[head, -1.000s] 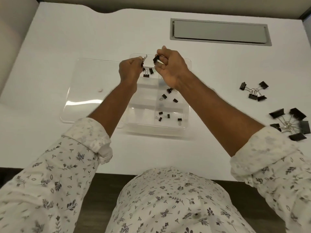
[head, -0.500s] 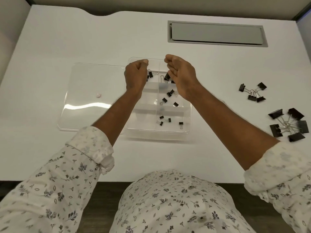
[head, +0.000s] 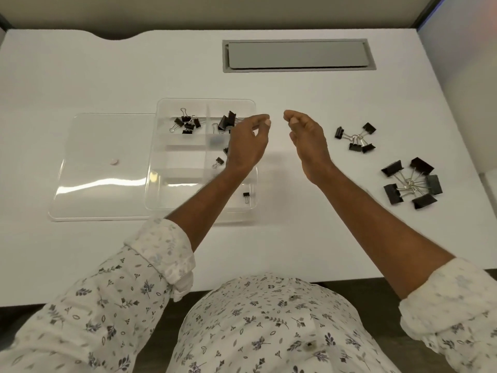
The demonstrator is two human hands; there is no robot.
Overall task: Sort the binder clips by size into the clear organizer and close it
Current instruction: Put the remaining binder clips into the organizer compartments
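A clear plastic organizer [head: 176,194] with divided compartments sits on the white worktop [head: 129,74], left of centre. Its clear flat lid [head: 107,189] lies open on the worktop against the organizer's left side, and a small pinkish dot [head: 115,161] shows on it.

The far-left compartment holds a cluster of small black binder clips with silver wire handles [head: 187,122]. The far-right compartment holds a few slightly bigger black clips [head: 227,121]. Lower in the right column lies a tiny black clip [head: 219,161], and another tiny clip [head: 246,196] rests in the nearest right compartment.

The left hand [head: 248,142] hovers over the organizer's right edge. Its fingers [head: 265,121] are loosely curled and released, grasping nothing. The right hand [head: 308,140] hangs just beside it over bare worktop, to the right of the organizer. Its fingers [head: 291,117] are likewise loosely curled and hold nothing.

Further right, a bunch of medium black binder clips [head: 355,138] lies on the worktop with the handles hooked together. Nearer the right edge is a ring of large black binder clips [head: 411,183], joined at the handles.

A grey rectangular hatch [head: 298,54] is set into the far side of the worktop. White sleeves with a dark leaf print [head: 150,267] are rolled up on both forearms.
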